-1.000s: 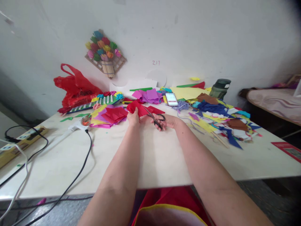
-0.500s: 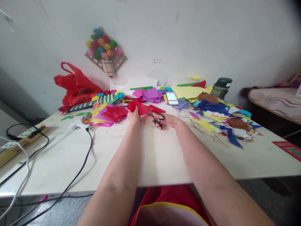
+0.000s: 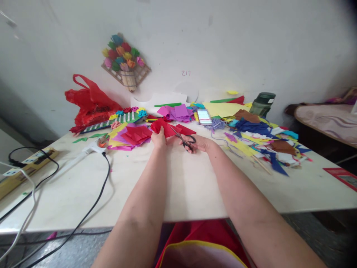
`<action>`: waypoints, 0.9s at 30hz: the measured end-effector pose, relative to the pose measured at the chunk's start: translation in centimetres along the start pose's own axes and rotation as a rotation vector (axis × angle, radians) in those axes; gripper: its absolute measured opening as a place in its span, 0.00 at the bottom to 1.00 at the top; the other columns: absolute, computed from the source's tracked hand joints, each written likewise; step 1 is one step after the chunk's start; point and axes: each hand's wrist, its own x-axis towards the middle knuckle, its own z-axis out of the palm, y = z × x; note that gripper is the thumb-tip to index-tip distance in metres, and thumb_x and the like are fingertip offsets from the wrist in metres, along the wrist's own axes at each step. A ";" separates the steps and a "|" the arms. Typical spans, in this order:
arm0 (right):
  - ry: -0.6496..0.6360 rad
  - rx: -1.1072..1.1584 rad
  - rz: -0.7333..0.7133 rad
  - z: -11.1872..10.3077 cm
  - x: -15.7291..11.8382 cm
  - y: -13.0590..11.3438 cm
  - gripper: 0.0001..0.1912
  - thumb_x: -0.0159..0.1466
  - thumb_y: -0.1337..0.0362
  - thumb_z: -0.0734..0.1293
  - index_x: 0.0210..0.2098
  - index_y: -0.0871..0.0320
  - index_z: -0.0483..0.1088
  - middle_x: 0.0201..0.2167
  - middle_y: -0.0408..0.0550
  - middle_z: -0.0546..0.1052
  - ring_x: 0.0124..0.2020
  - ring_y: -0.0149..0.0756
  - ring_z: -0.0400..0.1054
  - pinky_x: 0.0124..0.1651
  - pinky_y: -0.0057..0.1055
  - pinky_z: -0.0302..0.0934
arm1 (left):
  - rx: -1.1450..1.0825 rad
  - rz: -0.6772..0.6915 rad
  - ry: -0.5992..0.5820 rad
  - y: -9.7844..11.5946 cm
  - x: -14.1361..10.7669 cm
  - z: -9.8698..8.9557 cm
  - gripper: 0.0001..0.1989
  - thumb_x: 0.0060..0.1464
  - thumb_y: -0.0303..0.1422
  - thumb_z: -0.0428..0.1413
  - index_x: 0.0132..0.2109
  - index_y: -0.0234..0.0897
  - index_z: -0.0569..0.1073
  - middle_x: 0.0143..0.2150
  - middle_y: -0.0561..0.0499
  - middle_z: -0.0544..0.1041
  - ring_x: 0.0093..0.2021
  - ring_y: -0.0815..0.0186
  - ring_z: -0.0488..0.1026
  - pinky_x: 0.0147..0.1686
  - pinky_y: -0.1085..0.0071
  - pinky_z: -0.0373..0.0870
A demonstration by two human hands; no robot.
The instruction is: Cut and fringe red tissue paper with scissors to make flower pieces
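Observation:
My left hand (image 3: 158,138) pinches a piece of red crepe paper (image 3: 166,129), its thumb pressed on the bunched left end. Black-handled scissors (image 3: 190,139) are in my right hand (image 3: 199,143), with fingers through the loops. Their blades point up and left at the red paper; whether they are cutting into it I cannot tell. Left of my left hand lies a stack of coloured paper sheets (image 3: 126,137), red, purple and yellow. Behind both hands sit folded purple sheets (image 3: 178,112).
A glue gun (image 3: 95,147) with a black cord lies at left, near a power strip (image 3: 30,160). A red plastic bag (image 3: 89,100) and small paper flowers stand behind. Paper scraps (image 3: 267,137) and a green bottle (image 3: 262,104) are at right, a phone (image 3: 204,117) at centre back.
Hardly anything differs. Both hands, the scissors and the red paper keep almost the same place, and the camera view has shifted very slightly.

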 end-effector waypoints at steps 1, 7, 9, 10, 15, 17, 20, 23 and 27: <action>0.001 -0.005 -0.006 0.1 -0.1 -0.1 0.25 0.60 0.42 0.60 0.38 0.60 0.67 0.18 0.40 0.68 0.15 0.25 0.63 0.13 0.19 0.52 | -0.008 -0.019 -0.002 0.1 0.0 0.0 0.13 0.49 0.40 0.56 0.37 0.34 0.72 0.23 0.52 0.70 0.20 0.69 0.67 0.19 0.73 0.63; 0.023 -0.021 -0.012 0.6 -0.6 -0.5 0.23 0.61 0.44 0.60 0.35 0.61 0.66 0.17 0.40 0.67 0.15 0.25 0.63 0.12 0.19 0.51 | -0.048 -0.044 0.026 0.3 -0.2 0.0 0.12 0.49 0.37 0.56 0.39 0.34 0.72 0.26 0.51 0.72 0.25 0.69 0.70 0.23 0.74 0.65; 0.029 -0.017 -0.010 0.7 -0.6 -0.6 0.23 0.61 0.44 0.60 0.36 0.61 0.66 0.17 0.40 0.67 0.15 0.24 0.62 0.12 0.19 0.50 | -0.055 -0.051 0.025 0.3 -0.3 0.0 0.11 0.49 0.37 0.56 0.39 0.34 0.72 0.27 0.50 0.73 0.25 0.68 0.70 0.24 0.73 0.66; 0.031 -0.014 -0.008 0.7 -0.6 -0.6 0.23 0.61 0.44 0.61 0.36 0.61 0.66 0.17 0.39 0.67 0.14 0.24 0.62 0.12 0.19 0.50 | -0.055 -0.054 0.024 0.3 -0.3 0.0 0.11 0.49 0.37 0.56 0.39 0.34 0.72 0.28 0.50 0.73 0.25 0.68 0.70 0.24 0.73 0.66; 0.035 -0.009 -0.020 0.6 -0.4 -0.4 0.24 0.60 0.43 0.61 0.37 0.61 0.67 0.18 0.40 0.68 0.15 0.24 0.62 0.12 0.19 0.50 | -0.024 -0.059 0.026 0.2 -0.2 0.0 0.12 0.49 0.38 0.56 0.37 0.34 0.72 0.26 0.50 0.72 0.24 0.68 0.69 0.23 0.73 0.65; 0.037 -0.014 -0.027 0.5 -0.3 -0.2 0.25 0.59 0.43 0.61 0.36 0.61 0.67 0.18 0.40 0.68 0.15 0.24 0.62 0.13 0.19 0.50 | -0.009 -0.058 0.028 0.1 0.0 0.1 0.12 0.49 0.39 0.56 0.37 0.34 0.72 0.26 0.51 0.72 0.25 0.68 0.70 0.24 0.73 0.65; 0.042 -0.020 -0.022 0.5 -0.2 -0.2 0.26 0.59 0.42 0.61 0.37 0.61 0.67 0.18 0.40 0.68 0.14 0.24 0.61 0.12 0.19 0.50 | 0.005 -0.043 0.040 0.0 0.2 0.1 0.12 0.49 0.39 0.56 0.37 0.35 0.71 0.27 0.50 0.72 0.26 0.68 0.70 0.25 0.73 0.66; 0.044 -0.020 -0.019 0.5 -0.2 -0.2 0.26 0.58 0.41 0.62 0.37 0.61 0.67 0.17 0.40 0.68 0.14 0.24 0.61 0.12 0.19 0.50 | 0.007 -0.031 0.046 -0.2 0.3 0.2 0.12 0.50 0.39 0.56 0.37 0.35 0.71 0.27 0.50 0.72 0.26 0.68 0.70 0.25 0.73 0.66; 0.053 -0.020 -0.020 0.6 -0.2 -0.3 0.28 0.57 0.41 0.62 0.37 0.62 0.68 0.17 0.40 0.67 0.14 0.24 0.61 0.12 0.19 0.50 | 0.013 -0.034 0.036 -0.2 0.3 0.2 0.13 0.49 0.40 0.56 0.38 0.35 0.71 0.25 0.51 0.71 0.23 0.69 0.69 0.23 0.74 0.65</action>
